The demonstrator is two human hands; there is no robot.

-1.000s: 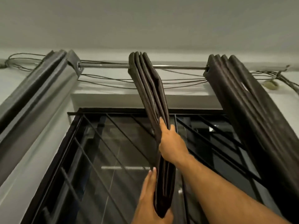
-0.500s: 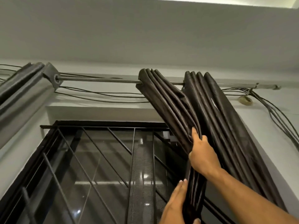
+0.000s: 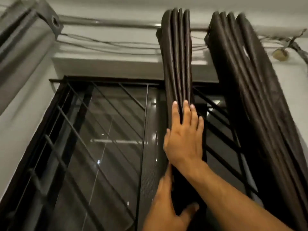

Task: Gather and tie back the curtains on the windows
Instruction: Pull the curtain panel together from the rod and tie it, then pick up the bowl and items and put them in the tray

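Note:
A dark brown curtain [image 3: 178,64] hangs gathered in tight pleats from the rod [image 3: 108,24], in front of the window. My right hand [image 3: 183,139] lies flat against the bundle at mid height, fingers straight and spread, their tips between the pleats. Lower down, my left hand [image 3: 166,205] holds the same bundle, fingers along its left side and thumb wrapped round its front. A second dark bundle [image 3: 250,80] hangs further right, apart from the first. A grey curtain [image 3: 21,47] is bunched at the far left.
Behind the curtains stands a black-framed window with a diagonal metal grille [image 3: 100,130]. Loose cables [image 3: 108,45] run along the wall under the rod, and a thicker cable cluster [image 3: 298,49] sits at the upper right. The ceiling is close above.
The middle bundle, swung right against the right bundle half a second ago, now hangs straight with a gap. My right hand's fingers have straightened and spread on the pleats.

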